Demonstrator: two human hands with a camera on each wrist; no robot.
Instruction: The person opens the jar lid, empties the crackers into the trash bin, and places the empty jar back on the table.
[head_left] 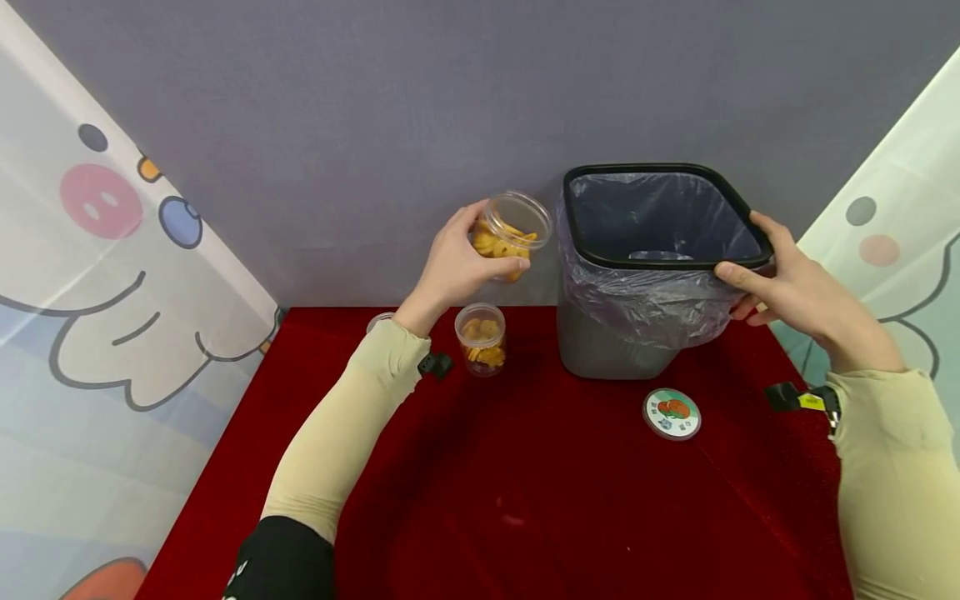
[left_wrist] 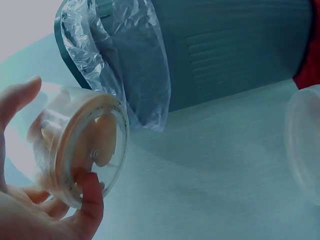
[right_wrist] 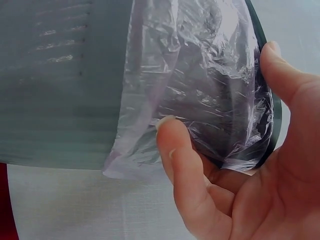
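My left hand holds a clear plastic jar of yellow chip-like snack pieces, raised just left of the bin and tilted towards it. In the left wrist view, fingers wrap the side of the jar and one finger lies at its base. The right hand grips the black rim of a grey trash bin at its right corner. A translucent liner bag folds over that rim, with the fingers against it and the thumb on top. Something clear and curved shows inside the bin.
Below the raised jar, another clear jar with yellow pieces stands on the red cloth. A round lid with a fruit picture lies in front of the bin. Behind the left forearm a clear rim peeks out. A grey wall backs the table.
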